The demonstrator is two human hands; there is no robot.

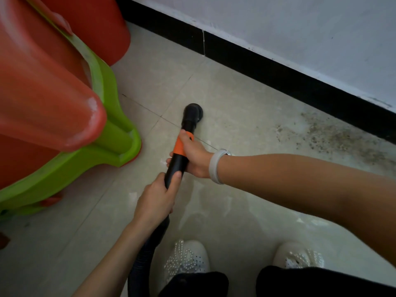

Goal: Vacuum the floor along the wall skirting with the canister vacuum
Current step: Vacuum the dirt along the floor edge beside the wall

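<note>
**Both hands on the vacuum tube, nozzle down on the tiles**

Both hands are closed around the black vacuum tube (182, 146); the right hand (192, 156), a pale wristband (216, 166) on its wrist, wraps the tube at its orange collar (180, 146), and the left hand (157, 201) grips just behind it, thumb lying along the top; below the left hand the ribbed hose (143, 254) drops away toward the lower edge of the view. The round nozzle (194, 111) sits on the pale tiled floor (235, 99), on a grout line, near but apart from the black skirting (278, 71) under the white wall (300, 28); a patch of dark grit (334, 136) lies on the floor against the skirting, well to the right of the nozzle. An orange and green plastic piece of furniture (64, 103) fills the left side; two white beaded shoes (186, 260) stand at the near edge.
</note>
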